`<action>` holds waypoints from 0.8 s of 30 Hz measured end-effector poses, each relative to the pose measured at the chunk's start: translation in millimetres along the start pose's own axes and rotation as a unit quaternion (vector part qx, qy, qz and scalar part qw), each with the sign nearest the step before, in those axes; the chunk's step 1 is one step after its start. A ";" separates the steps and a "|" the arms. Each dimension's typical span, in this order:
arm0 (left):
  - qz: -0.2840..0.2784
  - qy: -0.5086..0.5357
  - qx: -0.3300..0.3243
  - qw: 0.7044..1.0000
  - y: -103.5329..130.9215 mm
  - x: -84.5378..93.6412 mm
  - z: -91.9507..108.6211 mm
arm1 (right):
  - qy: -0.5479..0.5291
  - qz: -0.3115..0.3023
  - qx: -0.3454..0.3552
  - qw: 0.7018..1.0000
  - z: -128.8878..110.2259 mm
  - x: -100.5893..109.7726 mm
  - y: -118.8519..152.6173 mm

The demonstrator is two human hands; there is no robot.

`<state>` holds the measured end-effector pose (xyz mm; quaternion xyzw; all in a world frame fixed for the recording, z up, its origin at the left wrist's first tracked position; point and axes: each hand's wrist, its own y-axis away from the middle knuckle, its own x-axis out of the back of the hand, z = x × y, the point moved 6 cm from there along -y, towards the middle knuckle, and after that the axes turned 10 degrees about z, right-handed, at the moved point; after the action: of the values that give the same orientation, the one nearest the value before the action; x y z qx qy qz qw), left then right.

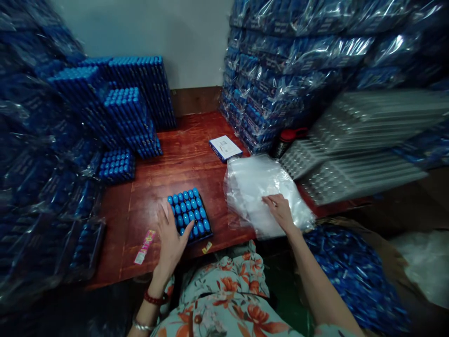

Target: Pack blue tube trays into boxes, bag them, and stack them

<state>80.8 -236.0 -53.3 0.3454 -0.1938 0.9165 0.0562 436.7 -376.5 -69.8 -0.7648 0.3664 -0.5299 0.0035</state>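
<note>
A square tray of blue egg-shaped pieces (189, 213), set in rows, lies on the table near its front edge. My left hand (170, 236) rests at the tray's left side, fingers stretched along the edge and thumb spread over the near corner. To the right is a loose pile of clear plastic bags (245, 187). Over the pile is my right hand (279, 211), thumb and fingertips pinched together on the film of a bag. How much film lies between the fingertips is hard to make out.
Blue trays (122, 107) stand stacked at the back left. Film-wrapped blue packs (259, 89) rise at the right, beside grey trays (336, 173). A white-topped box (225, 148), a red-lidded container (288, 135) and a pink strip (145, 246) are on the table. Small blue pieces (354, 276) fill a sack below.
</note>
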 end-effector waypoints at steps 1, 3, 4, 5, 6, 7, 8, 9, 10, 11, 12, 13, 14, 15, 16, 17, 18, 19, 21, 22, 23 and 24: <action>0.017 -0.022 -0.037 0.999 -1.8 3.3 13.4 | 0.008 -0.003 0.019 1.000 -10.4 5.7 -9.0; -0.017 -0.050 -0.146 0.988 -5.1 -3.5 49.8 | 0.034 -0.025 0.081 0.996 -37.8 16.4 -25.6; -0.060 -0.055 -0.206 0.975 -5.9 -13.0 70.2 | 0.051 -0.041 0.120 0.991 -53.8 20.8 -32.2; -0.106 -0.058 -0.260 0.958 -6.6 -24.8 90.0 | 0.068 -0.054 0.157 0.984 -70.1 24.7 -37.6; -0.143 -0.057 -0.302 0.941 -8.5 -37.1 108.1 | 0.085 -0.059 0.191 0.976 -85.6 28.6 -41.8; -0.163 -0.052 -0.329 0.929 -12.8 -48.6 123.8 | 0.101 -0.059 0.221 0.968 -99.9 32.0 -45.0; -0.167 -0.046 -0.341 0.924 -19.9 -59.1 136.6 | 0.114 -0.056 0.248 0.960 -112.3 34.8 -47.1; -0.164 -0.039 -0.344 0.924 -28.9 -68.8 146.4 | 0.124 -0.053 0.270 0.953 -122.2 37.0 -48.5; -0.170 -0.033 -0.343 0.923 -38.4 -78.3 152.8 | 0.131 -0.050 0.285 0.948 -128.8 38.6 -49.7; -0.191 -0.025 -0.338 0.921 -47.8 -87.6 156.0 | 0.135 -0.051 0.292 0.945 -132.1 39.6 -51.0; -0.227 -0.011 -0.328 0.917 -56.8 -95.7 156.4 | 0.139 -0.057 0.288 0.946 -131.8 40.3 -52.8; -0.271 0.010 -0.316 0.909 -65.0 -101.7 154.9 | 0.144 -0.066 0.273 0.949 -128.5 40.9 -55.2; -0.312 0.033 -0.304 0.900 -73.0 -104.5 152.7 | 0.151 -0.078 0.250 0.953 -123.3 41.5 -57.7; -0.345 0.058 -0.293 0.890 -80.9 -104.3 150.3 | 0.162 -0.084 0.223 0.958 -117.8 43.0 -60.5; -0.369 0.082 -0.281 0.882 -88.8 -101.4 148.4 | 0.173 -0.080 0.200 0.961 -114.1 45.6 -62.9; -0.385 0.101 -0.270 0.877 -96.4 -96.9 147.1 | 0.180 -0.067 0.187 0.963 -114.0 48.9 -64.9; -0.399 0.112 -0.258 0.873 -102.9 -92.0 146.4 | 0.182 -0.049 0.189 0.964 -118.3 51.9 -66.2; -0.412 0.117 -0.243 0.870 -108.0 -87.5 146.1 | 0.179 -0.032 0.203 0.962 -127.1 53.8 -66.6; -0.430 0.111 -0.221 0.868 -113.8 -80.3 147.5 | 0.166 -0.032 0.258 0.951 -153.8 50.6 -65.0; -0.427 0.098 -0.224 0.871 -115.4 -77.1 149.2 | 0.164 -0.053 0.284 0.943 -168.4 45.3 -63.7; -0.413 0.084 -0.235 0.876 -116.8 -73.7 151.1 | 0.167 -0.077 0.302 0.935 -182.3 39.5 -62.9; -0.388 0.071 -0.250 0.884 -118.5 -69.4 152.7 | 0.168 -0.096 0.314 0.929 -195.1 34.2 -62.6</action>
<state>254.6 -185.2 43.6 0.3018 -0.2625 0.7647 0.5052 318.7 -275.3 68.0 -0.6561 0.1010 -0.7363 0.1309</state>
